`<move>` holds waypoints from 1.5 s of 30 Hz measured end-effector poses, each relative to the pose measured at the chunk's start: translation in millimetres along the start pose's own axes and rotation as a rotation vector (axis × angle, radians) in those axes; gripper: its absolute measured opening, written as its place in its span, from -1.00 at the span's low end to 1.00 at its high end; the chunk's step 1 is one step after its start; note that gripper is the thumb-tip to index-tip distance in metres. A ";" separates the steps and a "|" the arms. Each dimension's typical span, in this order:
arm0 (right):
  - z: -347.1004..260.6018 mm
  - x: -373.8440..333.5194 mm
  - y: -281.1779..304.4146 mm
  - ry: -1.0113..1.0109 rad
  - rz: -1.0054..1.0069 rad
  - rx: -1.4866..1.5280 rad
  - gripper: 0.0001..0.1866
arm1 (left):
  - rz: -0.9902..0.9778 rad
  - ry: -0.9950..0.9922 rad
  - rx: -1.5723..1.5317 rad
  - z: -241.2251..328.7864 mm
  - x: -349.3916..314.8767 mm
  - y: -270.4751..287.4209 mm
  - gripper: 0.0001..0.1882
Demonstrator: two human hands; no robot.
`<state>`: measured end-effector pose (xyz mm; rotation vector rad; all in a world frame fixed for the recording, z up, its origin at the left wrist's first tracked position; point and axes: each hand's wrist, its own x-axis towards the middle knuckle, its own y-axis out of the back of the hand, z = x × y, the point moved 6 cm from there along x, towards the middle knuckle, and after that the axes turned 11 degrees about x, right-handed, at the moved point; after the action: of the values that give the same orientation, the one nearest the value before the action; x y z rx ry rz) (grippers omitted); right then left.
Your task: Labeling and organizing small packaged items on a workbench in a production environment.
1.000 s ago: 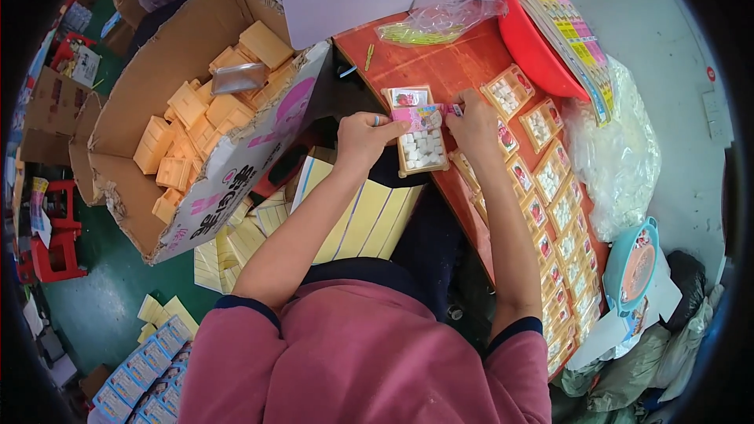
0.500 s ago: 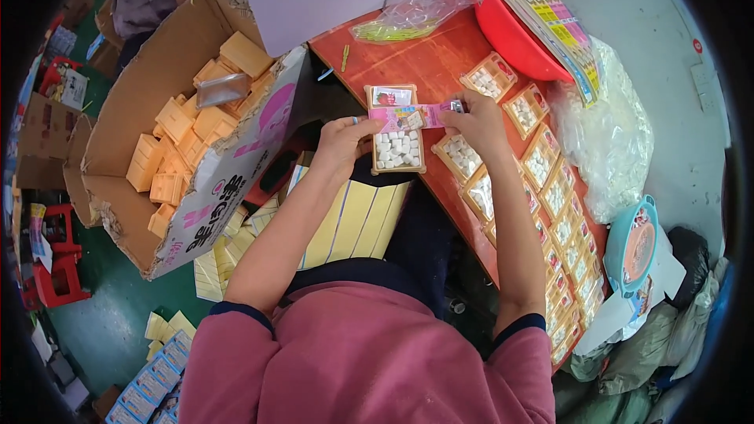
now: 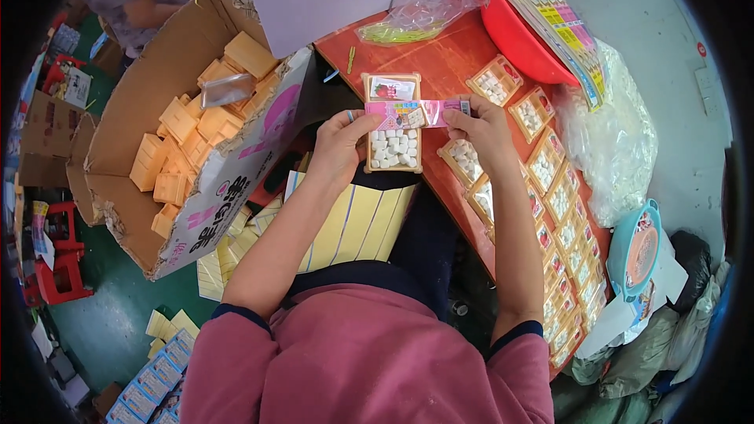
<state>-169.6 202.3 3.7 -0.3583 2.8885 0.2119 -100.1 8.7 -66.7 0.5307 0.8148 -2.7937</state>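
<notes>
My left hand (image 3: 339, 144) is closed round the left edge of a small tan plastic tray (image 3: 419, 149). White marshmallow-like pieces (image 3: 394, 148) fill the tray's near part, and a small packet with a strawberry picture (image 3: 393, 89) lies in its far part. Across the tray's middle runs a pink printed paper band (image 3: 407, 115), its left end under my left thumb. The band's right end sticks out past the tray, pinched between the thumb and fingers of my right hand (image 3: 485, 132). What lies under the tray is hidden.
Rows of similar filled trays (image 3: 561, 196) cover the red table on the right. A red basin (image 3: 503, 31) holds printed sheets, near a clear plastic bag (image 3: 609, 141). On the left, a cardboard box (image 3: 118, 149) contains orange trays (image 3: 187, 122). Another person (image 3: 137, 0) sits beyond it.
The pink band lies flatter and straighter toward my right hand, whose fingers have shifted along its end. My left hand keeps its hold. At the far left the other person's arm has moved.
</notes>
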 end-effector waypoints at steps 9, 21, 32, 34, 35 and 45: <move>4.0 -11.4 -27.3 -0.076 -0.032 0.705 -0.71 | 0.027 -0.133 -0.142 15.9 -11.4 -9.6 -0.83; 19.3 -15.9 -53.0 -0.143 -0.021 0.841 -0.68 | 0.067 -0.296 -0.053 28.4 -21.6 -20.4 -0.77; 16.3 -21.4 -40.5 -0.116 -0.047 0.771 -0.67 | -0.191 -0.266 -0.173 25.4 -23.7 -22.6 -0.85; 19.2 -22.5 -42.5 -0.141 -0.055 0.827 -0.69 | -0.226 -0.267 -0.210 22.6 -21.0 -21.6 -0.84; 19.7 -23.6 -45.4 -0.143 -0.056 0.828 -0.69 | -0.259 -0.271 -0.245 23.3 -20.9 -21.9 -0.82; 13.4 -28.3 -50.5 -0.124 -0.026 0.852 -0.72 | -0.199 -0.316 -0.325 29.5 -23.9 -22.3 -0.67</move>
<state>-127.2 162.4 -8.3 -0.2025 2.5431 -0.9299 -92.7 12.8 -23.5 -0.0465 1.2670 -2.7258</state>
